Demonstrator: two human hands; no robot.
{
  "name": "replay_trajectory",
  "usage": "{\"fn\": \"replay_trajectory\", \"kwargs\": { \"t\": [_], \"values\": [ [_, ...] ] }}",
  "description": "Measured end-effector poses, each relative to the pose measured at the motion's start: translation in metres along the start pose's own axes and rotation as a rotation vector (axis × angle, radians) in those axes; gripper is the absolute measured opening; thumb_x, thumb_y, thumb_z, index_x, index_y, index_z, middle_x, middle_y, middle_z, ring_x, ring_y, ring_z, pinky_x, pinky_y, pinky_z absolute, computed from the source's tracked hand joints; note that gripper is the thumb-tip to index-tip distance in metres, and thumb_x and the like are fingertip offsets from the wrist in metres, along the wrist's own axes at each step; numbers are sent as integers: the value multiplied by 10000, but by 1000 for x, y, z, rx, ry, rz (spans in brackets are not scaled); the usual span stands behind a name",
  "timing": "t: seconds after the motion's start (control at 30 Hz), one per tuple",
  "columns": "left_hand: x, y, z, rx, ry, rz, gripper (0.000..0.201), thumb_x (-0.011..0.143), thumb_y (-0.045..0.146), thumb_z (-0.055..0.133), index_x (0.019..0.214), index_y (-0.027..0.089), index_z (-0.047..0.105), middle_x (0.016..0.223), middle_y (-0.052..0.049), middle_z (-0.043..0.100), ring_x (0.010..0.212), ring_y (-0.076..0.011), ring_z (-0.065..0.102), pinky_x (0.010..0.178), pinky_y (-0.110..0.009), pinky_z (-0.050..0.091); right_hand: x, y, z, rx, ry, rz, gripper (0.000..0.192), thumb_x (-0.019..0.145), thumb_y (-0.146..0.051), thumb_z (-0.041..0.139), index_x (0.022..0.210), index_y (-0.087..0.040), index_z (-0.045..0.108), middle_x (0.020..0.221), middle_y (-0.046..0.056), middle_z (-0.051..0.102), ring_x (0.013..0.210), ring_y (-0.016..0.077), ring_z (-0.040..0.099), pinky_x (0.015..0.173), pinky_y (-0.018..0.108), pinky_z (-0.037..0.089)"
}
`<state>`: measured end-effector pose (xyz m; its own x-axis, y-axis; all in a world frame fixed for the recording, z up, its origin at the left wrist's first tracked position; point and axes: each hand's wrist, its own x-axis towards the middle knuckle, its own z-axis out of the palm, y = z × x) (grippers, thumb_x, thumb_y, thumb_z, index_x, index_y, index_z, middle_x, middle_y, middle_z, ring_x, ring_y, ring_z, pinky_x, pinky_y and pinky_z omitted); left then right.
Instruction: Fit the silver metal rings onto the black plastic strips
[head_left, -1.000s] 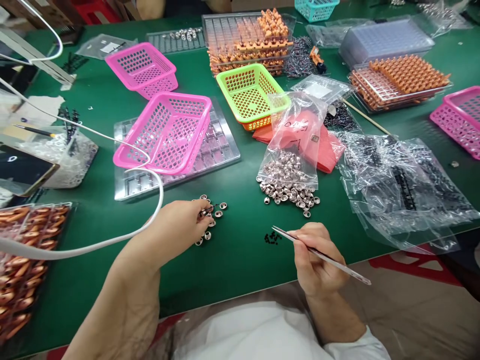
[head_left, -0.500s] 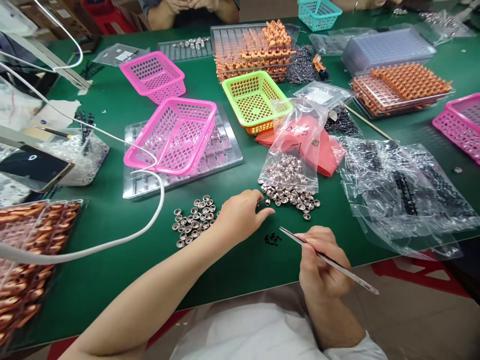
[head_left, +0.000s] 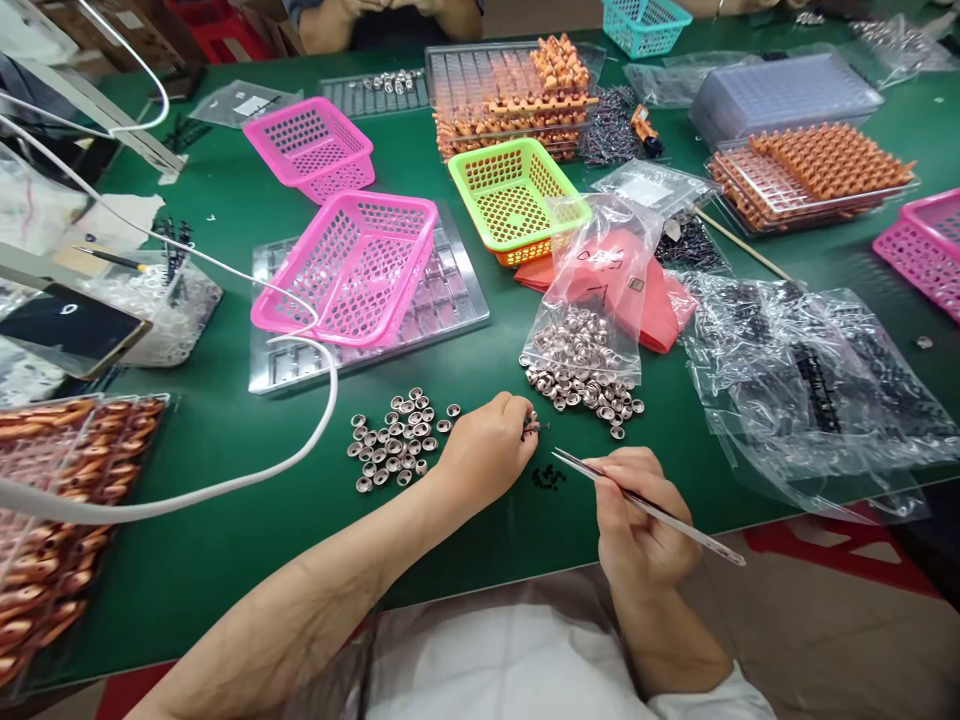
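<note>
On the green counter (head_left: pixel 480 540) just in front of you, your left hand (head_left: pixel 484 450) rests with its fingers (head_left: pixel 517 415) curled narrow around a small metal ring (head_left: pixel 531 424) pinched at the tips, right at the near edge of the spilled pile of rings (head_left: pixel 585 390). That pile pours out of a clear plastic bag (head_left: pixel 596 290) lying open toward you. Your right hand (head_left: pixel 637 520) sits just beside the left, its fingers closed on a pair of tweezers (head_left: pixel 645 505) — the thin tips point left toward the pinched ring and stop near it, apart from it. Between your two hands lies a little cluster of tiny black parts (head_left: pixel 547 478) on the bare counter. To the left of your left hand a second group of rings (head_left: pixel 394 440) is spread loose. Farther back a pink basket (head_left: pixel 349 270) sits tilted on a clear compartment tray (head_left: pixel 442 300), and a green basket (head_left: pixel 514 195) stands to its right — well away from your hands.
</note>
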<state>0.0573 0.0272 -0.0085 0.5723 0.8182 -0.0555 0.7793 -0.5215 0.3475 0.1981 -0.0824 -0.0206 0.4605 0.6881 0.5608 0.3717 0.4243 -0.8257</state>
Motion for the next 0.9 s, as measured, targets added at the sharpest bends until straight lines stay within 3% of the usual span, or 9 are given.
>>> {"fn": "replay_trajectory", "kwargs": {
  "t": [0.13, 0.3, 0.9],
  "values": [
    [-10, 6, -4, 124, 60, 107, 130, 966, 197, 521, 970, 144, 640, 891, -81, 692, 751, -226, 691, 557, -294, 468, 0, -1, 1, 5, -47, -4, 278, 861, -60, 650, 1073, -237, 671, 918, 45, 761, 785, 211, 688, 669, 407, 551],
    [-12, 10, -8, 136, 82, 126, 128, 968, 179, 510, 964, 138, 631, 875, -80, 693, 742, -226, 694, 559, -298, 483, -1, -1, 2, -16, -108, -6, 292, 854, -69, 660, 1081, -252, 670, 913, 39, 763, 771, 205, 690, 673, 408, 560],
    [-10, 16, -16, 155, -98, 74, 173, 993, 195, 466, 994, 139, 629, 949, -103, 710, 787, -237, 703, 577, -306, 486, 1, -3, 3, -64, -170, -26, 347, 825, -21, 678, 1091, -244, 676, 920, 40, 765, 780, 198, 693, 664, 392, 573]
  ]
}}
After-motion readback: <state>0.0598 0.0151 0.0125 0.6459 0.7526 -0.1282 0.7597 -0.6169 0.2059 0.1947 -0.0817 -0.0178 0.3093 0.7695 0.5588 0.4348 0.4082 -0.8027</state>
